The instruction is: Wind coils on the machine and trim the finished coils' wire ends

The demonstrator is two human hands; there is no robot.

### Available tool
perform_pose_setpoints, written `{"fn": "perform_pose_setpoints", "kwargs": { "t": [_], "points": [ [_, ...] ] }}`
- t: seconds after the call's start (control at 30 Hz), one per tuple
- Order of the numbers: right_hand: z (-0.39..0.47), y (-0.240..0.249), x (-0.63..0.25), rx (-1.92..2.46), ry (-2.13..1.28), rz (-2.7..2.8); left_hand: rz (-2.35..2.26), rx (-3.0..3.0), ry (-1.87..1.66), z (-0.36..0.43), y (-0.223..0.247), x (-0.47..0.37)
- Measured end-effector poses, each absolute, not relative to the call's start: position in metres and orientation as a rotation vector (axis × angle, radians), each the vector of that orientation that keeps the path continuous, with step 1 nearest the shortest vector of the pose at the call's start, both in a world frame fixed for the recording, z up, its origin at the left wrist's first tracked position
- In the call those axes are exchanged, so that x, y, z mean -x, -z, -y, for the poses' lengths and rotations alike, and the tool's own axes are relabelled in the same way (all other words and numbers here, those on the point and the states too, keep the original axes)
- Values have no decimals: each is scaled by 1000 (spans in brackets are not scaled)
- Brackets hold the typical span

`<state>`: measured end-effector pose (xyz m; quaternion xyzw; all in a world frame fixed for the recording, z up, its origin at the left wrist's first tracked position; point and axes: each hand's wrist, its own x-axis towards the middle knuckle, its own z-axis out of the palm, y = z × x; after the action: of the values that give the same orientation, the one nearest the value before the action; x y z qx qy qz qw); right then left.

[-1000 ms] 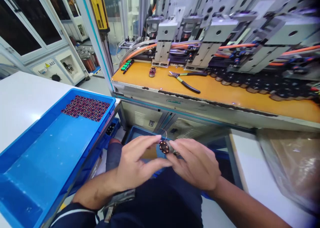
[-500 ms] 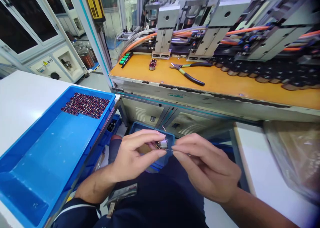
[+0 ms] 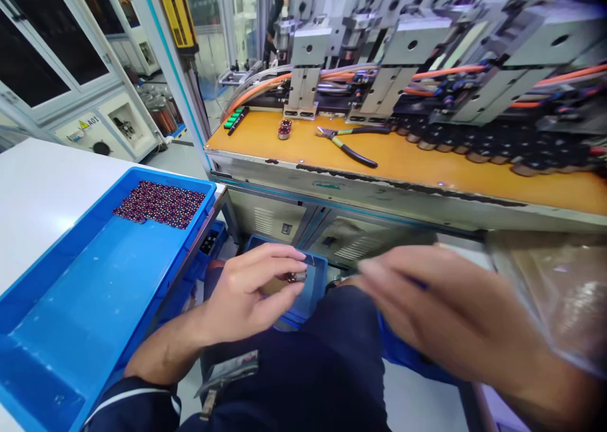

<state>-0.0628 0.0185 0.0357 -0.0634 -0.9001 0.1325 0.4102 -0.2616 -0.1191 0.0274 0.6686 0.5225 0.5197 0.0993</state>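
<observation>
Reads as a hold step within hand-work on the small round part (image 3: 298,277): gripped in the left hand (image 3: 253,286), apparently without any contact from the right hand (image 3: 441,312). Calls next, at a guess, for a steady left grip plus a controlled approach by the right fingertips, or else for a turn of the part to present its other end. Can't pick between the two from here. Needs a light touch either way: small, smooth-sided, probably easy to let slip. Would likely drop in or near the blue bin (image 3: 313,293), seen just behind and below.

On hands: grasping the part with the left, thumb-side below and fingers above, close to the fingertips. Can't tell on the right: badly blurred, with fingers bunched and pointing toward the left hand, maybe pinching something thin, maybe nothing. Well apart from the part, anyway.

On looks: short and drum-like, with a plain silver side to the right and a dark end with coppery dots toward the palm. Tipped on its side, partly covered by fingers. Too small and soft in focus to judge finish or damage.

Also in view: at left, a blue tray (image 3: 99,280) with a dense pile (image 3: 161,204) of small dark-red pieces at the far end; ahead, on the orange worktop (image 3: 408,166), pliers (image 3: 356,156) with handles spread.
</observation>
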Motion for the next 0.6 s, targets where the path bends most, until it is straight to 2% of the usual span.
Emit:
{"fn": "perform_pose_setpoints", "kwargs": {
  "t": [0.1, 0.17, 0.23, 0.37, 0.4, 0.43, 0.5, 0.57, 0.6],
  "points": [
    [-20, -44, 75, -189, 40, 2376, -1510, -2006, -1503, 119, -30, 259],
    [-17, -46, 85, -195, 13, 2433, -1508, -1971, -1519, 120, -29, 259],
    [-12, -47, 90, -56, -348, 2532, -1489, -1936, -1547, 122, -25, 261],
    [-13, -54, 92, 219, -1521, 2642, -1408, -1902, -1572, 128, -18, 266],
    [-20, -56, 94, 238, -1687, 2650, -1401, -1893, -1578, 129, -17, 267],
    [-32, -59, 97, 265, -1696, 2665, -1406, -1881, -1593, 130, -16, 268],
    [-65, -64, 109, 451, -1225, 2679, -1441, -1850, -1654, 130, -16, 268],
    [-107, -67, 126, 748, -466, 2509, -1488, -1802, -1723, 130, -16, 268],
    [-128, -67, 135, 808, -349, 2469, -1505, -1775, -1755, 130, -16, 268]
  ]
}}
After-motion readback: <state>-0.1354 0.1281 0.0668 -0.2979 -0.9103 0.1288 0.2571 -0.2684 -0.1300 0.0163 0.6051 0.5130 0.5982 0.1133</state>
